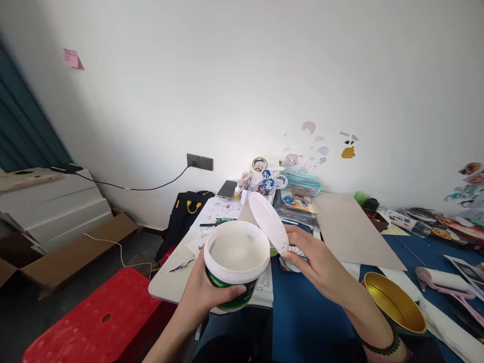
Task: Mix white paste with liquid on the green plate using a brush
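A round white tub (pixel 236 275) with a green printed label is tilted toward me, its mouth uncovered and its pale inside showing. My left hand (pixel 212 287) wraps round its lower left side, thumb across the label. Between the thumb and fingers of my right hand (pixel 313 259) is a white round lid (pixel 266 219), stood nearly on edge at the tub's right rim. Whether the lid touches the rim I cannot tell. Behind the lid, partly hidden, a patterned item (pixel 293 259) rests on the blue table surface.
A gold oval tin (pixel 395 302) and a pink-handled lint roller (pixel 446 280) lie to the right. A grey board (pixel 353 229) leans back there. On the left stand a red stool (pixel 102 317) and a white table (pixel 170 282) bearing a phone (pixel 227 189), pens and drawings.
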Available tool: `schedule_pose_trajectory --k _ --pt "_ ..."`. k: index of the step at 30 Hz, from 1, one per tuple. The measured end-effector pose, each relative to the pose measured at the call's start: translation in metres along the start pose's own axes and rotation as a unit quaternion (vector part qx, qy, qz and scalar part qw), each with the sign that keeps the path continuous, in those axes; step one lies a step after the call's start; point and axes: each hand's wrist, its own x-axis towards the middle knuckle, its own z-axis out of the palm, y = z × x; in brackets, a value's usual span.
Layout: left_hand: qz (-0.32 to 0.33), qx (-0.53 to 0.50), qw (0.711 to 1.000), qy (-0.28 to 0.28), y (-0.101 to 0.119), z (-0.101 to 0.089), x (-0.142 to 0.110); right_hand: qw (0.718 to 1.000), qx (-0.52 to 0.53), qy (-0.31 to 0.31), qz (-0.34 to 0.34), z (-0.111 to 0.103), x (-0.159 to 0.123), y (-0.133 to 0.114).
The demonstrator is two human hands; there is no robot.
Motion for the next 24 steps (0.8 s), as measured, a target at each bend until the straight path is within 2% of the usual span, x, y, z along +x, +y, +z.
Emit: schedule_pose_trajectory --k 7,16,24 --pt "0.017 -0.014 1.0 0.007 -0.002 -0.001 0.0 0.997 -0.064 -0.05 0.002 0.001 0.006 -0.013" --pt "0.029 0.011 1.0 -0.006 0.0 -0.003 -0.005 0.975 -0.176 -0.12 -0.057 0.0 0.019 -0.029" --pt "0.047 0.006 0.999 -0.015 0.005 0.0 -0.01 0.964 -0.154 -0.196 -0.089 -0.005 0.029 -0.039"
